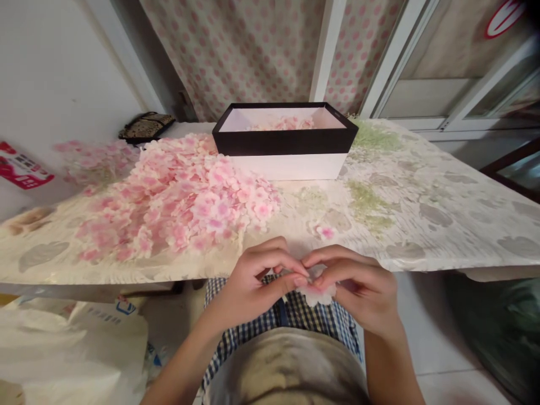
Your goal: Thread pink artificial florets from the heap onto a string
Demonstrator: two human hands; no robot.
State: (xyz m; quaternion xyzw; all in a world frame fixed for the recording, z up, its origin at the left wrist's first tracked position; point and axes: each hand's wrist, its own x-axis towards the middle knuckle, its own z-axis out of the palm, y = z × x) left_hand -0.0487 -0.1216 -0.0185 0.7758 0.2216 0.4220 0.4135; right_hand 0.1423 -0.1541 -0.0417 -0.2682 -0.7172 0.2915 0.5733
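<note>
Just in front of the table edge, my left hand (270, 275) and my right hand (358, 281) meet over my lap. Both pinch a pale pink-and-white artificial flower (316, 293) between thumb and fingers. Its petals hang below the fingertips; the spot where the fingers press is partly hidden. On the table beyond them lies a single small flower (326, 232) with a pink centre. A large heap of pink flowers (181, 197) spreads to the left. Behind it stands a white box with a black rim (287, 143), holding more pink flowers (291, 122).
The table (396, 247) has a leaf-patterned cover. Thin green stems (369, 205) lie right of centre, with more green pieces (375, 135) behind. A patterned dark-edged pouch (147, 126) sits at the back left. Below left is a white bag (76, 343). A dotted curtain (244, 50) hangs behind.
</note>
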